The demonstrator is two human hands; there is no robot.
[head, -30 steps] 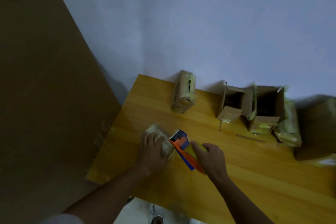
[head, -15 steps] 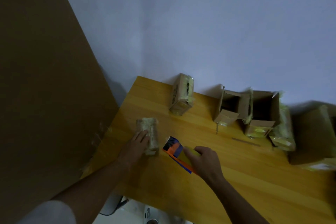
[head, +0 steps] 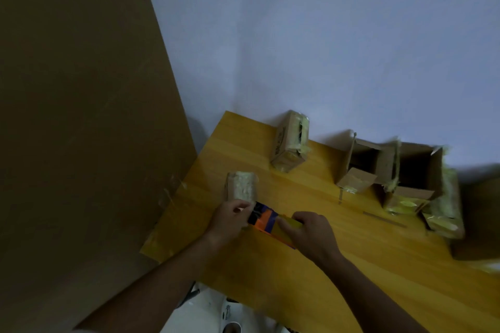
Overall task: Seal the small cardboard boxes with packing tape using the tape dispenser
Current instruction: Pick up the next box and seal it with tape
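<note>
A person is working at a wooden worktop (head: pixel 311 273), right hand (head: pixel 311 234) gripping the tape dispenser (head: pixel 266 220) by its handle. The left hand (head: pixel 230 220), just left of the dispenser, is pinching at its front end, prob. the loose tape end, w/ fingers curled. A taped box (head: pixel 241 189) is sitting just beyond the dispenser; two open boxes (head: pixel 389 167) are waiting well to its right. Risk: the tape could fold or stick to the fingers, or the light box could slide when the tape is pulled.
</note>
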